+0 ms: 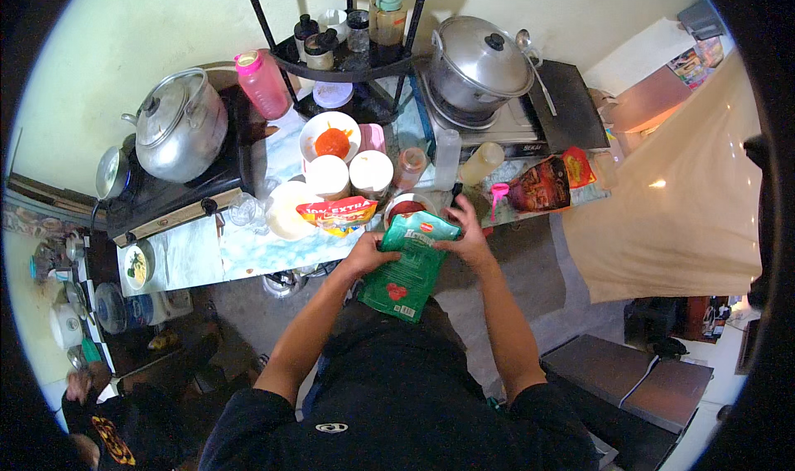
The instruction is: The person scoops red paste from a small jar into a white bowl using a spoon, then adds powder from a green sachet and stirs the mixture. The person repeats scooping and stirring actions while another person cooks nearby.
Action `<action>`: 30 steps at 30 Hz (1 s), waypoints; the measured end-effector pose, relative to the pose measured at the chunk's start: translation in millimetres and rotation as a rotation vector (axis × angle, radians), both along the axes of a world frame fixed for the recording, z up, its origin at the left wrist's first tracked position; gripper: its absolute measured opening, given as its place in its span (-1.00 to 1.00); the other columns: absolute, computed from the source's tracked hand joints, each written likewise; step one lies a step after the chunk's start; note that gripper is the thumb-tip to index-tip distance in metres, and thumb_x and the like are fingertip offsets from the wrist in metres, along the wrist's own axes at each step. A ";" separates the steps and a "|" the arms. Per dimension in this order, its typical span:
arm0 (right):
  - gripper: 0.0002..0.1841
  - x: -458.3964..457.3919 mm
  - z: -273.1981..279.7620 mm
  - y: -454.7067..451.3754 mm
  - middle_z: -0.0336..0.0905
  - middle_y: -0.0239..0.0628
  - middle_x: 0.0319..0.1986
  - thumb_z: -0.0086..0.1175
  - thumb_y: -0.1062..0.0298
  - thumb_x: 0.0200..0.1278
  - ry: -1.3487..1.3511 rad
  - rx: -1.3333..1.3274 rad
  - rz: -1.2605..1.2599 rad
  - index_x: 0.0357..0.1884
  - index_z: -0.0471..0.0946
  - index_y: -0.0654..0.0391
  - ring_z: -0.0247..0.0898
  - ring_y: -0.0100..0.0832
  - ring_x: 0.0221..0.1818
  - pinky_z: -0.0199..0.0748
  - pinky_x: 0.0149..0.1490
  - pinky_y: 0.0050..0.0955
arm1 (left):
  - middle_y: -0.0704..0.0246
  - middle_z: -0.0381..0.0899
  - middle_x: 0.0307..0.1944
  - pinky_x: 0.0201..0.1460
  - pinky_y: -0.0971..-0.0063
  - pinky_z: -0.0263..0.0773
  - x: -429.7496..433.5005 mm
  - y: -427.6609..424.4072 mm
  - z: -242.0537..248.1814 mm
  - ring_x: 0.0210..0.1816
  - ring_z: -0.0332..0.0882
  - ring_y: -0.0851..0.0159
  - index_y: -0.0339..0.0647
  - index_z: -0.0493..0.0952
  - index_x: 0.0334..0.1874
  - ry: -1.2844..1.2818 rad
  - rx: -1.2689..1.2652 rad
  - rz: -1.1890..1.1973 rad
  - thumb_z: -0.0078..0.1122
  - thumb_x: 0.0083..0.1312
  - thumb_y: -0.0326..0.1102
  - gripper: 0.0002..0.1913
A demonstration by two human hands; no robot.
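Note:
My left hand [371,257] grips the left edge of a green Del Monte ketchup pouch [407,272], its top towards the table. At the pouch's upper right is my right hand [466,235], thumb on the front and the other fingers raised and spread. Just beyond the pouch's top stands a white container [390,205] with dark red sauce [407,208] inside, partly hidden by the pouch. A red and yellow pouch [338,213] lies left of it. Behind are two white-topped round containers [327,176] and a white bowl [310,132] with orange-red contents.
A large lidded pot [478,67] stands on the right stove; a big kettle-like pot [180,129] is on the left one. Squeeze bottles [447,160], a pink funnel [499,191] and a dark pouch [540,185] line the right side. Another person [118,427] is at lower left.

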State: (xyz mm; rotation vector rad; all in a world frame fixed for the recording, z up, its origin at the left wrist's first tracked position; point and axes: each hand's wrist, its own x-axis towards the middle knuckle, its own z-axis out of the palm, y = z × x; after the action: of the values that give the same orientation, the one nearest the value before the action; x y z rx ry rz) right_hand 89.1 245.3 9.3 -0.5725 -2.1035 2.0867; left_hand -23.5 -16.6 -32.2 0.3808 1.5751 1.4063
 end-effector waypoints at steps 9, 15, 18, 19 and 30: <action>0.24 -38.3 49.4 -1.9 0.63 -0.02 0.25 0.76 0.20 -0.50 -0.421 0.798 0.791 0.47 0.40 0.08 0.56 -0.04 0.29 0.52 0.35 -0.15 | 0.21 0.84 -0.20 0.01 0.27 0.66 -4.8 -2.4 7.7 -0.17 0.80 0.19 -0.30 0.75 0.01 0.274 -0.061 -0.124 0.66 0.05 -0.24 -0.52; 0.25 -21.1 -9.7 -5.9 0.58 0.01 0.31 0.76 0.24 -0.53 -0.356 0.387 0.741 0.46 0.39 0.17 0.49 -0.05 0.38 0.44 0.46 -0.14 | 0.13 0.83 -0.23 0.03 0.19 0.65 -1.1 -1.9 -3.6 -0.17 0.81 0.06 -0.25 0.77 -0.06 0.390 -0.178 -0.251 0.70 -0.02 -0.02 -0.45; 0.24 -8.6 -32.5 -4.0 0.55 -0.06 0.34 0.71 0.39 -0.50 -0.330 0.392 0.634 0.49 0.36 0.17 0.48 -0.14 0.37 0.42 0.46 -0.19 | 0.08 0.81 -0.26 -0.01 0.17 0.64 2.7 4.2 -12.0 -0.20 0.81 0.04 -0.27 0.77 -0.11 0.431 -0.167 -0.231 0.67 0.01 -0.02 -0.49; 0.22 -5.3 -37.5 -4.1 0.55 -0.14 0.33 0.67 0.49 -0.46 -0.322 0.405 0.584 0.51 0.35 0.15 0.48 -0.22 0.33 0.44 0.44 -0.22 | 0.08 0.81 -0.26 -0.01 0.17 0.64 3.3 7.9 -14.6 -0.20 0.81 0.04 -0.27 0.77 -0.11 0.437 -0.177 -0.219 0.67 0.02 -0.01 -0.48; -0.29 -24.2 -15.4 10.6 0.75 -0.32 0.05 0.49 0.60 -0.10 -0.419 0.061 0.605 0.25 0.61 0.21 0.61 -0.38 0.12 0.50 0.33 -0.30 | 0.14 0.82 -0.21 -0.03 0.21 0.64 -10.8 20.1 -7.2 -0.18 0.80 0.14 -0.26 0.77 -0.04 0.237 -0.208 -0.200 0.52 0.29 0.09 -0.51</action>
State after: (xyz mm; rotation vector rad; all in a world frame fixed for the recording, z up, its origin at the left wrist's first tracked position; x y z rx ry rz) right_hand 65.0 256.0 -6.1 -0.4271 -2.8601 2.3336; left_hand -34.3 3.5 -39.4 0.5787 1.8010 1.0637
